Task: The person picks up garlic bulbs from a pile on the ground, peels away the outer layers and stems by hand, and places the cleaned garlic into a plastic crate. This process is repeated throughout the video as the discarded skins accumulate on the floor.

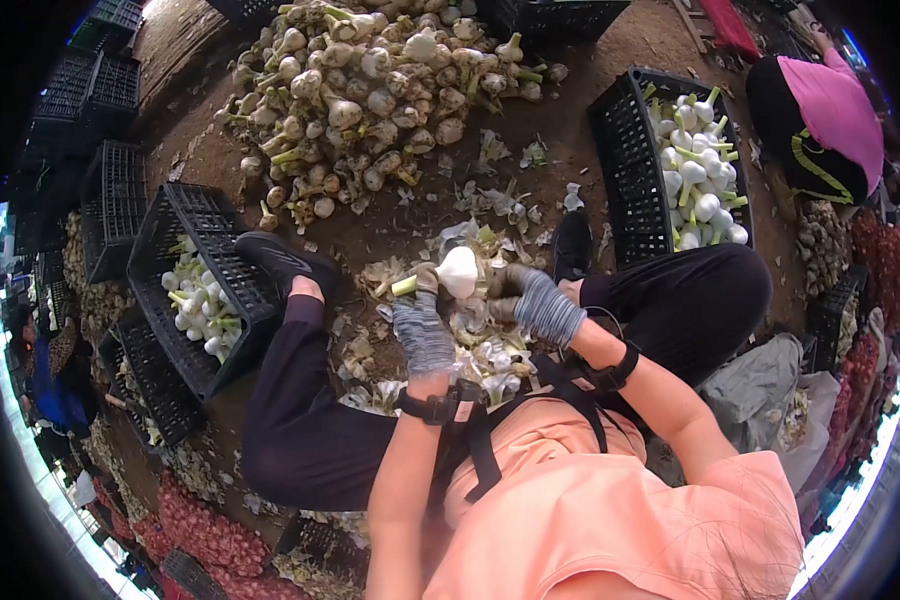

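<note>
My left hand (423, 325), in a grey knitted glove with soiled fingertips, is closed around the stem of a white garlic bulb (458, 272). The bulb points up and right, and its cut green stem end sticks out to the left. Just right of the bulb is my right hand (542, 305), gloved the same way, its fingers curled towards the bulb. Whether anything small sits in those fingers I cannot make out. Beneath both hands, garlic peelings (490, 362) lie scattered on the ground between my legs.
A large heap of untrimmed garlic (370, 100) lies ahead. Black crates with clean white bulbs stand at left (198, 225) and right (625, 170). Another person (830, 125) in pink bends at far right. Red mesh sacks (210, 530) and a plastic bag (755, 390) lie nearby.
</note>
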Tool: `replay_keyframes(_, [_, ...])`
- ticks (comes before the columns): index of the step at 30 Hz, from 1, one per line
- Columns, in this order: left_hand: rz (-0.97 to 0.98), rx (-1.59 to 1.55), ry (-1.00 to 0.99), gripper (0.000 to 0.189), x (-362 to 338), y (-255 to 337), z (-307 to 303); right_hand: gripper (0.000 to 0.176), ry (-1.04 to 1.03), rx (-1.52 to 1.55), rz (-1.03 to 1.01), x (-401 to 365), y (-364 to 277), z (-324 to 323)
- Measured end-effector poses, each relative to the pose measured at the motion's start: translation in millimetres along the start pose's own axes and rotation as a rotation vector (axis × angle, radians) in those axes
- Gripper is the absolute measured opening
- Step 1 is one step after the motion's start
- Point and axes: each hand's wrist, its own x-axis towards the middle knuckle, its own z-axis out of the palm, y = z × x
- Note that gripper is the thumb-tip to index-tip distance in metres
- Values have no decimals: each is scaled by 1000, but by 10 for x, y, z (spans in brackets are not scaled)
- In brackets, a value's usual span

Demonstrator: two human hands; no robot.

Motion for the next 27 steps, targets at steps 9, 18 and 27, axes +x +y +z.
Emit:
replay_keyframes(9, [-143, 145, 103, 25, -45, 284, 136, 39, 386, -847, -205, 243, -16, -35])
replay_keyframes(18, [213, 403, -263, 46, 427, -220, 358, 32, 268, 1092, 38, 496, -12, -627])
replay_keyframes(27, [618, 1286, 77, 61, 1916, -81, 267, 40, 351, 1641, -771, 100, 319, -2060])
